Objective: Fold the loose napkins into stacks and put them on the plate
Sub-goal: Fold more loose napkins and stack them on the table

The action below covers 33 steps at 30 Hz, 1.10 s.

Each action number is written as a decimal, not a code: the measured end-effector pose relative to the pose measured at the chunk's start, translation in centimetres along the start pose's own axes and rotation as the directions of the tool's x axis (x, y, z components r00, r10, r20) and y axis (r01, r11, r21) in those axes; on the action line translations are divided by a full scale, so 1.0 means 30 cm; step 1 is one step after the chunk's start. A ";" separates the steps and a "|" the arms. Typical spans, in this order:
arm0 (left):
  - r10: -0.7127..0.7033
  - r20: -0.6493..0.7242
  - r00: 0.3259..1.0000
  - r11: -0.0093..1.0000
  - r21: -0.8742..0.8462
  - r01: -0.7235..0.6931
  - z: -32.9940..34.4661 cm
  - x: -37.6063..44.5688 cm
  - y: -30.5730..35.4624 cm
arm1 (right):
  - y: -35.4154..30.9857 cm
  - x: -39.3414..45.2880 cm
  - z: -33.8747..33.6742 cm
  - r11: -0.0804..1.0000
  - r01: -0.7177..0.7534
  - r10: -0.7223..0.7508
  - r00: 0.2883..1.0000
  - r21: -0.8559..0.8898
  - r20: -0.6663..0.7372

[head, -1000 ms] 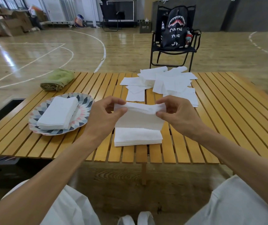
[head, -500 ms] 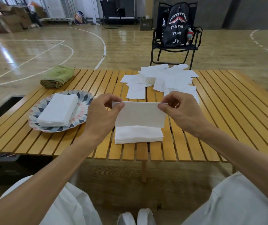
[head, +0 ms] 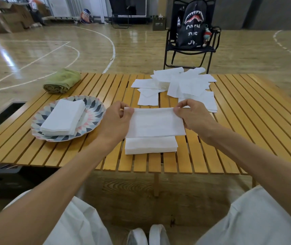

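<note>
A slatted wooden worktop [head: 247,121] stands on a glossy hardwood gym floor [head: 70,50] marked with white court lines, light glaring off the boards at left. Behind it, a black folding chair [head: 190,50] holds a shark-mouth backpack [head: 193,23]. Cardboard boxes [head: 12,20] are stacked against the far left wall.

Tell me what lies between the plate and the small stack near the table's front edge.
Only bare table slats; the left hand hovers above them, seen in the head view.
</note>
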State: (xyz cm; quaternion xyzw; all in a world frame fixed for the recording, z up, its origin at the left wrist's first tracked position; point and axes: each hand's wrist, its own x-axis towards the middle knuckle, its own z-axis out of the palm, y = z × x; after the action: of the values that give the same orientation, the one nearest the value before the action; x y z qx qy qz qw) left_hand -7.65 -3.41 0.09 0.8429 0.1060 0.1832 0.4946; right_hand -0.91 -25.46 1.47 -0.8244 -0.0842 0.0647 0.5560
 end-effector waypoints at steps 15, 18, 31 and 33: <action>-0.067 -0.039 0.997 0.849 0.523 0.078 0.136 -0.008 -0.160 | 0.133 0.063 0.131 0.857 -0.044 0.015 0.998 -0.513 -0.061; 0.042 -0.045 0.998 0.794 0.608 -0.006 0.126 -0.015 -0.152 | 0.129 0.052 0.126 0.778 0.030 -0.087 0.994 -0.627 -0.062; 0.249 0.391 0.886 0.630 0.630 -0.455 0.139 -0.016 -0.185 | 0.203 -0.004 0.148 0.612 0.367 -0.233 0.930 -0.700 0.284; 0.244 0.389 0.888 0.626 0.636 -0.451 0.148 -0.003 -0.184 | 0.206 0.011 0.148 0.606 0.370 -0.236 0.929 -0.704 0.286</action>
State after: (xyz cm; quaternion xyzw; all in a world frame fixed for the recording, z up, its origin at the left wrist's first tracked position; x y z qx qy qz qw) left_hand -5.88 -4.26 -6.72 0.9877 -0.0652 0.1062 0.0940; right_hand -1.08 -23.65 -5.91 -0.9440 -0.2873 -0.0035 0.1621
